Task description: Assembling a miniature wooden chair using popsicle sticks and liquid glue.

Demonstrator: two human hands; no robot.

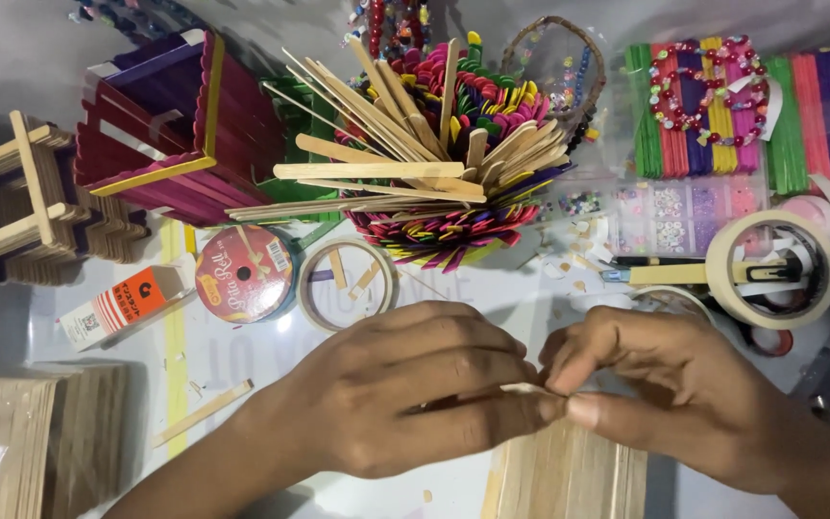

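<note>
My left hand (405, 384) and my right hand (665, 384) meet at the lower middle of the view, fingertips together. Both pinch a thin plain wooden craft stick (526, 388), of which only a short pale piece shows between the fingers. Beneath the hands lies a flat panel of plain wooden sticks (569, 476). Just beyond the hands a tape roll (346, 284) with stick pieces inside it lies flat on the white table (521, 298).
A bundle of plain and coloured sticks (434, 154) stands at centre back. A purple-red stick box (175, 125) and a plain stick frame (21, 202) are at left. Masking tape (770, 269), a bead box (674, 211), coloured stick rows (799, 106), a ribbon spool (244, 273), a small carton (122, 303).
</note>
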